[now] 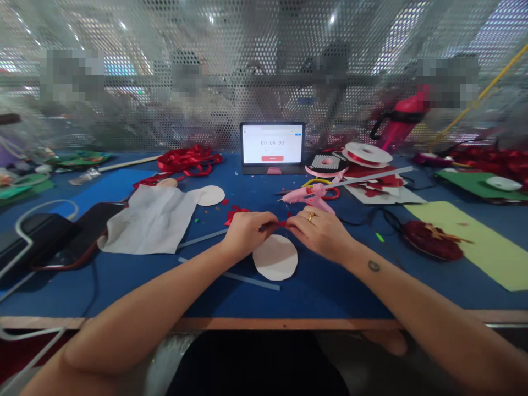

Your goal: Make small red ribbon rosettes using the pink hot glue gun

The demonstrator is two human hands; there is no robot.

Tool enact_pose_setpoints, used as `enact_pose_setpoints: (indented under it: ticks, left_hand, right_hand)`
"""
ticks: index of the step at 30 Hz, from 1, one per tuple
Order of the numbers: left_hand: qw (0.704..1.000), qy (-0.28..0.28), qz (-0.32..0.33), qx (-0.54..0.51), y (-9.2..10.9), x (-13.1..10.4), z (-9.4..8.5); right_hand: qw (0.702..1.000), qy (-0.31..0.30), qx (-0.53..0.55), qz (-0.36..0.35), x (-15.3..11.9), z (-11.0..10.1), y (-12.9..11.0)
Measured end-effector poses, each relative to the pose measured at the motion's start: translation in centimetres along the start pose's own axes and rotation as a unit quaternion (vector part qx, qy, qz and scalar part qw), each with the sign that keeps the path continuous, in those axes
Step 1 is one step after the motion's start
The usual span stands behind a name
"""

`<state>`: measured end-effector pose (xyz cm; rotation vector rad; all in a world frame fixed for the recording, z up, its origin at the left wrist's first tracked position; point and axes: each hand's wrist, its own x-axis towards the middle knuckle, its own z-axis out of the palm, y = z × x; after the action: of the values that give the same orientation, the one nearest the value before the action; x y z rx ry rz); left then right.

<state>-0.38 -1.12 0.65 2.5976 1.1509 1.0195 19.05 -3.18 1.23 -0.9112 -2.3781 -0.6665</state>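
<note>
A small red piece (282, 223), perhaps ribbon, was strung between the fingertips of the two hands, just beyond the far rim of a white disc (275, 258). The left hand (247, 228) pinched its left end and the right hand (319, 228) its right end; the fingers hid most of it, and whether it touched the table (330, 300) could not be told.

The step in hand seemed to be shaping or tightening this piece. The next move probably called for a light, even pinch from both sides, with the fingertips kept off the disc.

Red scraps (236, 214) lay just beyond the left hand. Beyond the right hand, near its knuckles, sat a pink glue gun (305, 193), with scissors (333, 193) behind it, so reaching far on that side looked tight. On the left, a pale stick (253, 281) passed beneath the left forearm, and a grey cloth (152, 220) limited a sideways swing. More room ran to the right of the disc and toward the near edge (284, 324), as far as a dark red oval (433, 242) and a yellow sheet (474, 245). At the far side stood a lit tablet (272, 144).
</note>
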Motion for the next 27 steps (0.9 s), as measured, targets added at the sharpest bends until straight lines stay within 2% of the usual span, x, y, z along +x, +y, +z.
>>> enact_pose_setpoints:
  ticks: [4, 6, 11, 14, 17, 20, 27]
  left_hand:
    - [1.0, 0.008, 0.002, -0.02, 0.1, -0.1, 0.0]
    - [0.999, 0.031, 0.01, -0.028, 0.3, -0.2, -0.1]
    - [0.993, 0.108, 0.034, -0.044, 1.0, -0.4, -0.7]
    - [0.988, 0.136, 0.053, -0.06, 1.5, -0.4, -1.1]
    - [0.982, 0.157, 0.09, -0.06, 1.8, -0.4, -1.4]
    - [0.978, 0.157, 0.132, -0.043, 2.0, -0.4, -1.4]
    - [0.969, 0.167, 0.182, -0.03, 1.8, -0.5, -1.3]
  right_hand:
    - [1.0, 0.004, 0.017, 0.007, 0.1, -0.2, 0.0]
    - [0.998, 0.025, 0.045, 0.025, 0.1, -0.3, 0.0]
    - [0.973, 0.085, 0.153, 0.149, 0.0, -0.9, 0.1]
    - [0.95, 0.057, 0.221, 0.211, -0.1, -1.1, 0.1]
    - [0.916, 0.018, 0.323, 0.238, -0.2, -0.9, -0.1]
    - [0.882, 0.004, 0.394, 0.261, -0.3, -0.9, -0.4]
    - [0.861, 0.019, 0.419, 0.288, -0.1, -1.4, -0.8]
